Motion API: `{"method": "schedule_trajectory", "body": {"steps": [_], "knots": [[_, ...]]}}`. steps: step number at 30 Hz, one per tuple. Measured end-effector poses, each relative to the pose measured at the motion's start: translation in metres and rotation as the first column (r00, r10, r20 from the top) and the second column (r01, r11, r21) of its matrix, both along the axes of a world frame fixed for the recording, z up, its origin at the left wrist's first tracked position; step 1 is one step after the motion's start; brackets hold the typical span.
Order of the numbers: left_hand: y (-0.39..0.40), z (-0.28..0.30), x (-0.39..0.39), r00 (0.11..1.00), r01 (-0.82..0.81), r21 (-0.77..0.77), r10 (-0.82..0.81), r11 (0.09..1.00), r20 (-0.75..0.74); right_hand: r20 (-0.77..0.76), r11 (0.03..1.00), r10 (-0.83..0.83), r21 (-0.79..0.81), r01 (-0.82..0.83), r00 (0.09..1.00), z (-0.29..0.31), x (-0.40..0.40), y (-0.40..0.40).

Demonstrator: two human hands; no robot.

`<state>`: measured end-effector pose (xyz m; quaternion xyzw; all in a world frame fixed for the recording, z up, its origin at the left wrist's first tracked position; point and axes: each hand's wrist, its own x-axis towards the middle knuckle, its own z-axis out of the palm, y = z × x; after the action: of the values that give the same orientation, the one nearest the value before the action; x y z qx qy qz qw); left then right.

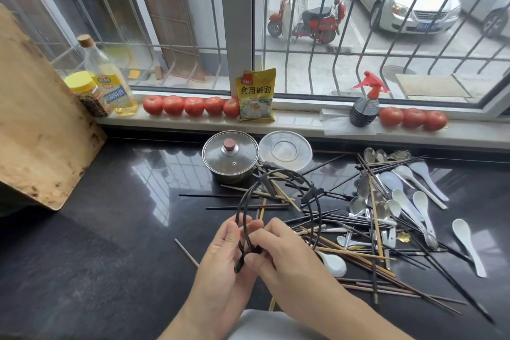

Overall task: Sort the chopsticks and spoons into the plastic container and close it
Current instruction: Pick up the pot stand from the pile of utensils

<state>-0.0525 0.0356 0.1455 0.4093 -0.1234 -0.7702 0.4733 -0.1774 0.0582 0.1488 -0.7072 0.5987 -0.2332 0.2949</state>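
**Both hands on a black wire frame above the scattered cutlery**

While the dark polished stone countertop (110, 229) lies strewn with cutlery, the person's two hands meet just in front of the small steel pot with a glass lid (230, 157). The left hand (223, 251) curls its fingers around the lower end of a thin black looped wire frame (278, 201), and the right hand (278, 248) pinches the same frame at that end, thumb and fingertips closed on it. The frame's loops rise from the hands toward the pot, held clear of the counter.

Right of the pot, touching its side, sits the round clear plastic container (285, 149), open side up; whether anything lies in it cannot be told. To the right of the pot and in front of it spreads the loose heap of dark and pale wooden chopsticks (358, 254), crossing one another in every direction. Mixed among them, further right of the pot, are white ceramic soup spoons (466, 240) and shiny metal spoons (358, 204).

Behind the pot, on the windowsill, stand a row of red tomatoes (193, 105), a yellow food packet (256, 95), a bottle of yellow cooking oil (110, 80) and a dark spray bottle with a red trigger (364, 105). A worn wooden chopping board (36, 107) leans far left of the pot.
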Motion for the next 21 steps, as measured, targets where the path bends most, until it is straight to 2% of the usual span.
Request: {"method": "schedule_trajectory", "body": {"steps": [9, 16, 21], "knots": [[-0.0004, -0.0036, -0.0019, 0.999, 0.013, -0.038, -0.012, 0.999, 0.030, -0.016, 1.000, 0.007, 0.004, -0.006, 1.000, 0.0020, 0.0049, 0.0000], [-0.0034, -0.0057, -0.0005, 1.000, 0.000, -0.005, 0.000, 1.000, 0.026, -0.083, 0.997, 0.048, 0.061, -0.043, 0.995, 0.0021, 0.0003, -0.0020], [-0.0002, -0.0072, 0.0001, 0.998, 0.044, -0.030, -0.043, 0.999, 0.037, -0.077, 0.997, 0.053, 0.053, -0.049, 0.996, 0.0029, 0.0004, 0.0030]]}}
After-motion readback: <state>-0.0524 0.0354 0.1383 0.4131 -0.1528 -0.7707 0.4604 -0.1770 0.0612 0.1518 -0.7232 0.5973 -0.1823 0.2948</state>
